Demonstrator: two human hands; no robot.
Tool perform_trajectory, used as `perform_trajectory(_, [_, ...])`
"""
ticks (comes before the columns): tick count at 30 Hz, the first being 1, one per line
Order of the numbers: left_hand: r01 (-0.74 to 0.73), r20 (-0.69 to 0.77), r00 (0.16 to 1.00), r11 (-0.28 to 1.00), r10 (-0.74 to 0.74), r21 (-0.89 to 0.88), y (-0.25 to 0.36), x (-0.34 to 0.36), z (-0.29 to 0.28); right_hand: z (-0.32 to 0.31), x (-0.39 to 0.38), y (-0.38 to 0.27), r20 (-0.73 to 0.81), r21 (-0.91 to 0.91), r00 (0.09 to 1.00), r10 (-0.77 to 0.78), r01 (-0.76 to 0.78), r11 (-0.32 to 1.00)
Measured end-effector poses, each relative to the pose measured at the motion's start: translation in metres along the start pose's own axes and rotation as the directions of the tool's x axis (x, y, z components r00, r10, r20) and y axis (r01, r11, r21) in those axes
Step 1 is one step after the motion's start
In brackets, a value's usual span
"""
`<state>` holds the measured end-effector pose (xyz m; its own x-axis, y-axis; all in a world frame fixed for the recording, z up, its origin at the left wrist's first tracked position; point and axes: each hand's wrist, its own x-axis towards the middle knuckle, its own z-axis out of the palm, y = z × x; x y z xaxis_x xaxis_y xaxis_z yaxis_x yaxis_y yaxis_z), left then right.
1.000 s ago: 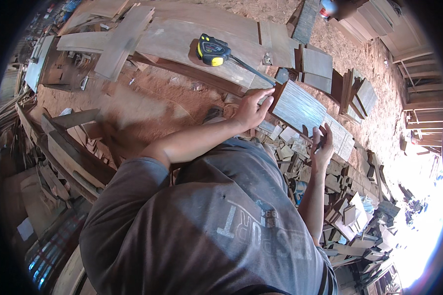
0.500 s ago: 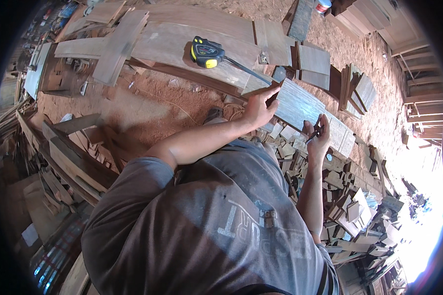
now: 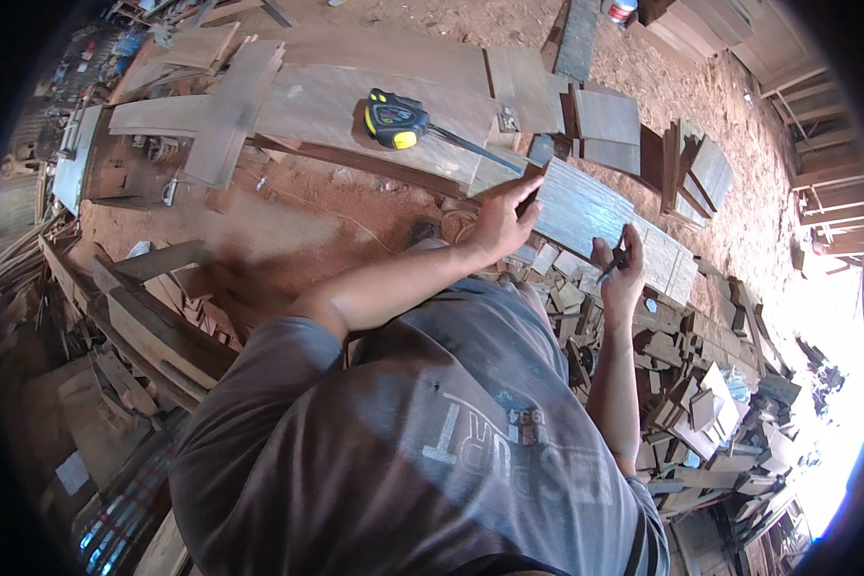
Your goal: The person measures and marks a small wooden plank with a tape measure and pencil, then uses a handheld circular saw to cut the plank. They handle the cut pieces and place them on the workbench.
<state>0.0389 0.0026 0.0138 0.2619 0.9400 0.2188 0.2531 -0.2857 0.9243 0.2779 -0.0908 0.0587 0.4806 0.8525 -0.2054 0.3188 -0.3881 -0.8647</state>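
Note:
A grey wooden board (image 3: 581,204) lies in front of me, bluish where light falls on it. My left hand (image 3: 505,228) is closed on the board's left end, fingers bent at its corner. By the board's near edge, my right hand (image 3: 624,269) pinches a thin dark pen (image 3: 612,268). A black and yellow tape measure (image 3: 396,119) rests on a wide plank (image 3: 307,101) to the left. Its blade (image 3: 475,146) runs out toward my left hand, where the far end is hidden.
Short wood offcuts (image 3: 662,346) are heaped below the board and to the right. Stacked wood blocks (image 3: 696,173) stand beyond it. A crossing plank (image 3: 235,115) lies at the left. Sawdust covers the ground (image 3: 298,226). A wooden frame (image 3: 163,307) stands at the lower left.
The view has shifted slightly. Both hands keep nearly the same places at the board, and the right fingers have shifted a little around the pen. The tape measure stays on the plank.

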Motion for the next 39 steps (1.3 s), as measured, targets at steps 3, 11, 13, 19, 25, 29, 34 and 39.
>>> perform_trajectory(3, [0.125, 0.051, 0.991, 0.992, -0.123, -0.028, 0.023, -0.003, -0.01, -0.001, -0.01, -0.005, -0.159, 0.013, 0.987, -0.004, 0.006, 1.0])
perform_trajectory(11, [-0.493, 0.223, 0.858, 0.864, 0.463, 0.099, 0.115, 0.015, -0.133, -0.03, -0.011, 0.007, -0.506, 0.017, 0.838, -0.204, 0.246, 0.969])
perform_trajectory(13, [-0.552, 0.315, 0.832, 0.729, 0.456, 0.404, 0.125, 0.047, -0.172, -0.033, -0.008, 0.002, -0.506, 0.131, 0.853, -0.128, 0.222, 0.966])
perform_trajectory(19, [-0.321, 0.397, 0.918, 0.628, 0.02, 0.71, 0.105, 0.082, -0.243, -0.017, 0.002, -0.023, -0.425, 0.141, 0.882, -0.201, 0.284, 0.948])
perform_trajectory(25, [-0.174, 0.365, 0.925, 0.742, -0.102, 0.648, 0.093, 0.083, -0.246, 0.006, -0.005, -0.048, -0.287, 0.074, 0.894, -0.343, 0.378, 0.923])
perform_trajectory(29, [-0.128, 0.371, 0.926, 0.876, -0.062, 0.466, 0.127, 0.063, -0.216, 0.007, -0.023, -0.074, -0.234, 0.074, 0.842, -0.486, 0.514, 0.854])
perform_trajectory(34, [0.026, 0.68, 0.733, 0.998, 0.017, -0.053, 0.147, 0.013, -0.12, -0.014, -0.056, -0.13, 0.224, 0.046, 0.665, -0.713, 0.723, 0.689])
perform_trajectory(39, [0.556, 0.722, 0.634, 0.813, -0.277, -0.176, 0.103, -0.022, -0.052, -0.021, -0.082, -0.11, 0.65, 0.018, 0.707, -0.279, 0.353, 0.935])
